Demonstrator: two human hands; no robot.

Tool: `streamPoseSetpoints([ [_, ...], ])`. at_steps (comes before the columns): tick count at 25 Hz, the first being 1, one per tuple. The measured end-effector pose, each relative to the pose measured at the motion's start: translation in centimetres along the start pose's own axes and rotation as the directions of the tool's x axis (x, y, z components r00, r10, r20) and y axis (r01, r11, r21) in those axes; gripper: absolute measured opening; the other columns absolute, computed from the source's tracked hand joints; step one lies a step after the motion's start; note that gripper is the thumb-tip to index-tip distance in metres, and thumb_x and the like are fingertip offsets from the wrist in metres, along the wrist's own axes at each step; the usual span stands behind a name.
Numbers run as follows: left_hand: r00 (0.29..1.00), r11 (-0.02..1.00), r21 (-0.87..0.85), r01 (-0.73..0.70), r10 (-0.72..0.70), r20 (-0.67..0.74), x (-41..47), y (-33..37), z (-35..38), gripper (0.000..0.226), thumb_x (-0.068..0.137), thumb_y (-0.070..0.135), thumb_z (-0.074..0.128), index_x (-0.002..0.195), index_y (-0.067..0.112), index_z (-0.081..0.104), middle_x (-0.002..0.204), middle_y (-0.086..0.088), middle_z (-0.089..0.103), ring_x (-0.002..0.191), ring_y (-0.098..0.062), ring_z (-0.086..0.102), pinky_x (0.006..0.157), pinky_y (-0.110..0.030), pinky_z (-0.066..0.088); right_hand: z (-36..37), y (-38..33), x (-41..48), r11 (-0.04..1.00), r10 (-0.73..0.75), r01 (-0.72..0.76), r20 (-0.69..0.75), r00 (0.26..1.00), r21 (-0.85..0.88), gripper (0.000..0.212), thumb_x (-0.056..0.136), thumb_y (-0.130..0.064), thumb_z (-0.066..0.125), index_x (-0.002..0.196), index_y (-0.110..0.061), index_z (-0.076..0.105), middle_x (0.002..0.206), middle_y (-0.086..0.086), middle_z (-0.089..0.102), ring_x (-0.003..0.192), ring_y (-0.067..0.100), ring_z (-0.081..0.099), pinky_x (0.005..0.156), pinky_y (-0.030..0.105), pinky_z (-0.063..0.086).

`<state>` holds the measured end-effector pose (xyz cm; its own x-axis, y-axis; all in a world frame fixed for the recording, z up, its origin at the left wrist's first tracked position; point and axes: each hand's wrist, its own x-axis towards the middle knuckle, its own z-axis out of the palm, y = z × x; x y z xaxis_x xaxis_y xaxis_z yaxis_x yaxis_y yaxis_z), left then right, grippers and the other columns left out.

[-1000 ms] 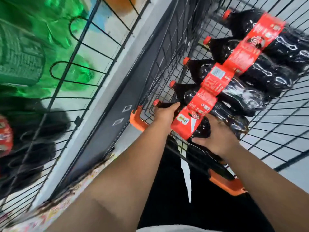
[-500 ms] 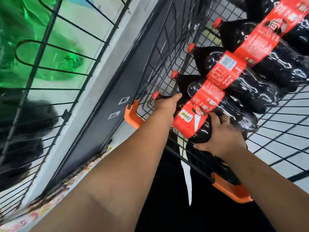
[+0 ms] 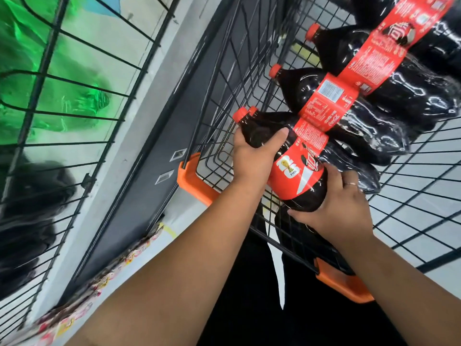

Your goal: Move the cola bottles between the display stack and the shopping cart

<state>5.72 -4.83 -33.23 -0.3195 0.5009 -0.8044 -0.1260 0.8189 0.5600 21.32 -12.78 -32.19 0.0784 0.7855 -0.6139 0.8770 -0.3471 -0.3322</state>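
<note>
Held cola bottle: a smooth, glossy, clear plastic bottle filled with near-black liquid. It tapers from a rounded body to a narrow neck and is carried almost flat over the near end of the cart, right beside the other bottles there.
Cap: a small, ribbed red screw cap that points away to the left.
Label: a slick red wrap-around band with white swooshes and a small gold trophy emblem.
Left hand: it grips the bottle's sloping shoulder, with the thumb laid across the top and the fingers curled underneath.
Right hand: it wraps the bottle's rounded base end, with the fingers curved around it and a thin ring on one finger.
Shopping cart: a dark, thin wire grid basket with moulded orange plastic corner guards.
Other cola bottles: these are the same shiny dark plastic and lie side by side on the cart's mesh, with red caps to the left and crinkled highlights.
Wire display rack: black metal rods at the left, with blurred translucent green bottles and dark bottles behind them.
Floor: pale grey and smooth, seen through the mesh.
</note>
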Motion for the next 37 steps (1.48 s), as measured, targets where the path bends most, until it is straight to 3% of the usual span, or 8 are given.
streamPoseSetpoints([
  [3,0.998,0.994,-0.101,-0.042,0.046,0.046,-0.7,-0.8,1.0,0.078,0.069,0.031,0.093,0.131,0.048,0.049,0.121,0.001,0.071,0.104,-0.017,0.074,0.089,-0.042,0.062,0.3,-0.2,0.0,0.999,0.028,-0.025,-0.067,0.997,0.034,0.119,0.043,-0.061,0.087,0.14,-0.012,0.038,0.12,0.018,0.046,0.099,0.04,0.059,0.092,0.051,0.048],
  [6,1.0,0.99,-0.138,0.009,-0.01,-0.009,-1.4,-1.7,1.5,0.086,0.072,0.029,0.092,0.141,0.035,0.042,0.12,-0.001,0.071,0.104,-0.017,0.073,0.094,-0.044,0.06,0.7,-0.3,0.1,1.0,0.021,-0.022,-0.077,0.997,-0.012,0.121,0.043,-0.068,0.082,0.14,-0.012,0.036,0.12,0.018,0.046,0.102,0.039,0.057,0.093,0.05,0.047],
  [15,0.999,0.987,-0.162,-0.015,0.023,0.049,-1.5,-1.1,1.0,0.071,0.079,0.016,0.088,0.139,0.025,0.049,0.11,0.0,0.074,0.099,-0.019,0.075,0.085,-0.037,0.063,-1.3,0.9,1.8,0.997,-0.046,0.032,0.2,0.979,0.074,0.131,0.044,-0.076,0.078,0.148,-0.022,0.018,0.141,0.013,0.047,0.13,0.035,0.043,0.107,0.047,0.037],
  [19,0.99,0.977,-0.188,-0.105,0.12,0.07,-2.4,-0.5,1.3,0.08,0.07,0.016,0.09,0.139,0.021,0.05,0.115,-0.002,0.074,0.104,-0.022,0.074,0.09,-0.04,0.061,-1.6,1.3,1.2,0.953,-0.065,0.034,0.094,0.993,0.302,0.122,0.045,-0.058,0.089,0.144,-0.025,0.025,0.141,0.01,0.044,0.127,0.029,0.047,0.1,0.038,0.041],
  [23,0.969,0.954,-0.203,-0.221,0.239,0.067,-4.6,1.2,1.3,0.074,0.077,0.003,0.086,0.139,0.016,0.049,0.115,-0.001,0.073,0.107,-0.022,0.073,0.091,-0.037,0.061,-3.7,0.7,0.1,0.925,-0.107,0.095,0.014,0.994,0.368,0.121,0.045,-0.048,0.094,0.145,-0.026,0.027,0.14,0.009,0.041,0.126,0.024,0.045,0.097,0.032,0.038],
  [30,0.898,0.882,-0.24,-0.405,0.433,0.078,-11.5,6.4,0.3,0.073,0.074,-0.002,0.087,0.133,0.019,0.05,0.113,0.0,0.072,0.099,-0.013,0.073,0.085,-0.031,0.061,-9.2,-1.4,-3.8,0.866,-0.194,0.231,-0.128,0.973,0.443,0.118,0.04,-0.06,0.087,0.137,-0.035,0.025,0.127,-0.005,0.054,0.119,0.022,0.053,0.098,0.041,0.047],
  [35,0.844,0.816,-0.266,-0.513,0.536,0.015,-17.2,10.5,-2.1,0.085,0.053,0.029,0.094,0.129,0.022,0.056,0.117,-0.006,0.074,0.108,-0.028,0.072,0.095,-0.051,0.058,-13.9,-4.7,-7.7,0.824,-0.311,0.378,-0.221,0.924,0.422,0.112,0.045,-0.048,0.093,0.135,-0.038,0.027,0.121,-0.012,0.055,0.114,0.016,0.056,0.093,0.035,0.047],
  [37,0.812,0.776,-0.284,-0.563,0.583,-0.014,-19.4,12.2,-3.7,0.08,0.048,0.034,0.092,0.121,0.029,0.058,0.113,-0.004,0.075,0.105,-0.027,0.073,0.095,-0.051,0.059,-15.4,-6.5,-9.5,0.795,-0.347,0.428,-0.258,0.902,0.429,0.107,0.044,-0.047,0.095,0.13,-0.041,0.03,0.115,-0.016,0.056,0.108,0.011,0.055,0.087,0.029,0.044],
])
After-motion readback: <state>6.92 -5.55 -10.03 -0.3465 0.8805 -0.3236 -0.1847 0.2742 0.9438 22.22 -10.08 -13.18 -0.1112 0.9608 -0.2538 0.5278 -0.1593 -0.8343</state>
